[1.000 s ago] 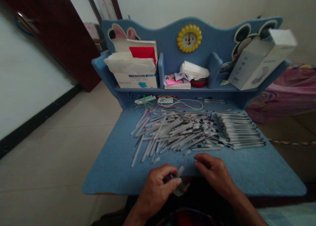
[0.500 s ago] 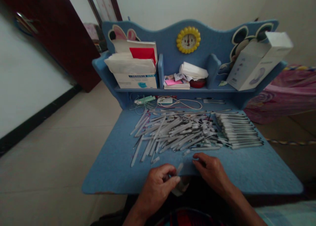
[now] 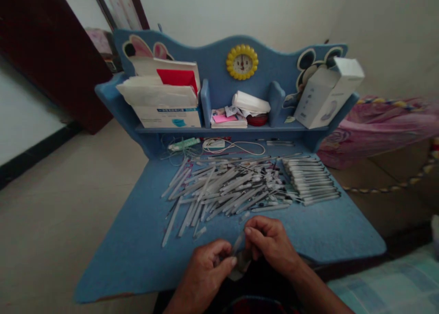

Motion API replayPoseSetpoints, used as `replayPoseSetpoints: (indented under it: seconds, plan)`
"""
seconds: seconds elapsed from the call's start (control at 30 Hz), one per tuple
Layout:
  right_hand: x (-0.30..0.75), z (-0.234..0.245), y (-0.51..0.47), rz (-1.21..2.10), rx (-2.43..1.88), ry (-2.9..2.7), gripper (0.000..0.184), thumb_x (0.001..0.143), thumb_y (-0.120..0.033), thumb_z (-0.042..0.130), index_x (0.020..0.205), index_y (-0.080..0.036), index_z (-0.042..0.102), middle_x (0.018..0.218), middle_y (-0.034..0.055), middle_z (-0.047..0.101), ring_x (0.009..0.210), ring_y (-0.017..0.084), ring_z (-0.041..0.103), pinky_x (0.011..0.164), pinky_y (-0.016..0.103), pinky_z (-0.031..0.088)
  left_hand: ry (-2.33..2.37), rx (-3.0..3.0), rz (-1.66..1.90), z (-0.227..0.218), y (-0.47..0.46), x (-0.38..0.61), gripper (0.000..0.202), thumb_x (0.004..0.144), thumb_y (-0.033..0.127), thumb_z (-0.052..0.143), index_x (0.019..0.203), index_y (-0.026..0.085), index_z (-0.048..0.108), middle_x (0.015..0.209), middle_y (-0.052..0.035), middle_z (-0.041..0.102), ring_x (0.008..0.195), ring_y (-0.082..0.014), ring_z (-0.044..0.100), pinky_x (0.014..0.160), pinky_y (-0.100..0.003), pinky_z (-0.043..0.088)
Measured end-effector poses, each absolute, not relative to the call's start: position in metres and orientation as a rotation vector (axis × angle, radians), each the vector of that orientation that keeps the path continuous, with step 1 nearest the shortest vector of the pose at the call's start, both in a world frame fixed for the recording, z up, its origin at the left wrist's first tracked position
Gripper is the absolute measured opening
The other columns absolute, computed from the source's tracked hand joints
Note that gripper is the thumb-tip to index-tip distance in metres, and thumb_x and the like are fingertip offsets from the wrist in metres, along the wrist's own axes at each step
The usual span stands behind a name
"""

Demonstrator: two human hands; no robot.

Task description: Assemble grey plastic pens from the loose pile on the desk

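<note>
My left hand is closed, thumb and fingers pinching a translucent pen over the table's front edge. Its upper end meets the bent, pinched fingers of my right hand; most of the pen is hidden in the left grip. Just beyond the hands, two clear pen caps lie on the blue table, one left of the hands and one near my right fingertips. A loose heap of white pens spreads behind them. To its right, several pens lie side by side in a neat row.
A blue shelf backs the table, holding a mask box, small papers and a tilted white box. A yellow clock is above. A white cord lies behind the heap.
My right hand has moved left and inward, its fingers now at the end of the pen in my left hand. The head view has shifted, so the table appears further left.
</note>
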State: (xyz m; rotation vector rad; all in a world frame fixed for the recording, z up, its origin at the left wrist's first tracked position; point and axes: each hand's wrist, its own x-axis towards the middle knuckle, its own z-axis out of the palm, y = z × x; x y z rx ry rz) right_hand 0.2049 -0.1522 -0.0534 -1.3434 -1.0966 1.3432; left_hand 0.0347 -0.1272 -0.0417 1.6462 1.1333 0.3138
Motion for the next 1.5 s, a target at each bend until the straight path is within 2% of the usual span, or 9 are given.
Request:
replayPoseSetpoints:
  seconds: [0.27,0.4,0.63,0.77,0.87,0.97,1.2,1.33,1.5]
  plan:
    - [0.237,-0.069,-0.14,1.059,-1.299,-0.638,0.026,0.077,-0.038,0.058,0.067,-0.015,0.051,0.055,-0.0022,0.06,0.034,0.005,0.045,0.034,0.016,0.034,1.194,1.769,0.105,-0.048,-0.11,0.021,0.014,0.072,0.029,0.051,0.065,0.018,0.055,0.059,0.0045,0.047,0.06,-0.0122,0.046,0.055,-0.02,0.033]
    - [0.264,-0.076,-0.141,0.943,-1.295,-0.419,0.027,0.071,-0.04,0.063,0.07,-0.016,0.05,0.059,-0.001,0.064,0.033,0.007,0.049,0.031,0.016,0.033,1.272,1.776,0.149,-0.051,-0.099,0.018,0.016,0.073,0.031,0.05,0.064,0.019,0.053,0.057,0.0049,0.045,0.057,-0.0117,0.045,0.054,-0.02,0.033]
    - [0.277,-0.088,-0.146,0.999,-1.356,-0.278,0.031,0.067,-0.04,0.066,0.075,-0.016,0.048,0.063,0.0005,0.065,0.032,0.009,0.053,0.027,0.016,0.036,1.094,1.576,0.214,-0.054,-0.095,0.075,0.017,0.071,0.033,0.053,0.065,0.017,0.051,0.053,0.0062,0.039,0.047,-0.0088,0.04,0.045,-0.019,0.032]
    - [0.285,-0.089,-0.151,1.02,-1.376,-0.233,0.035,0.064,-0.036,0.067,0.086,-0.019,0.046,0.062,-0.002,0.064,0.033,0.011,0.054,0.028,0.019,0.04,1.012,1.482,0.235,-0.063,-0.09,0.099,0.018,0.07,0.033,0.054,0.071,0.015,0.054,0.057,0.004,0.049,0.041,-0.007,0.041,0.04,-0.018,0.032]
    - [0.297,-0.09,-0.157,0.981,-1.486,-0.329,0.034,0.067,-0.036,0.063,0.09,-0.019,0.046,0.058,-0.0038,0.061,0.032,0.011,0.053,0.028,0.019,0.039,1.016,1.451,0.271,-0.067,-0.087,0.103,0.019,0.07,0.032,0.055,0.073,0.014,0.056,0.063,0.0013,0.057,0.039,-0.0057,0.042,0.041,-0.019,0.033]
    - [0.314,-0.092,-0.161,0.772,-1.757,-0.583,0.027,0.073,-0.038,0.055,0.091,-0.017,0.052,0.056,-0.0033,0.058,0.032,0.011,0.05,0.031,0.021,0.037,1.031,1.437,0.283,-0.067,-0.087,0.101,0.02,0.07,0.032,0.056,0.075,0.013,0.058,0.064,0.0008,0.058,0.038,-0.0057,0.043,0.042,-0.019,0.034]
    - [0.347,-0.088,-0.151,0.183,-2.316,-1.196,0.032,0.081,-0.028,0.044,0.104,-0.018,0.063,0.069,0.0059,0.068,0.061,0.02,0.062,0.06,0.029,0.043,1.043,1.471,0.314,-0.07,-0.088,0.097,0.022,0.071,0.033,0.056,0.08,0.013,0.06,0.042,0.0072,0.044,0.037,-0.0086,0.043,0.042,-0.02,0.035]
    - [0.35,-0.089,-0.145,0.124,-2.414,-1.325,0.031,0.082,-0.027,0.044,0.107,-0.021,0.063,0.085,0.0075,0.071,0.075,0.022,0.064,0.065,0.029,0.043,1.044,1.445,0.308,-0.068,-0.092,0.092,0.024,0.071,0.035,0.056,0.082,0.013,0.06,0.045,0.0065,0.046,0.037,-0.008,0.042,0.041,-0.02,0.033]
    - [0.351,-0.092,-0.142,0.185,-2.433,-1.34,0.031,0.083,-0.026,0.045,0.108,-0.02,0.063,0.087,0.009,0.071,0.079,0.023,0.065,0.067,0.029,0.043,1.05,1.426,0.265,-0.065,-0.095,0.084,0.026,0.071,0.036,0.056,0.084,0.013,0.06,0.056,0.0023,0.055,0.038,-0.0071,0.042,0.04,-0.019,0.032]
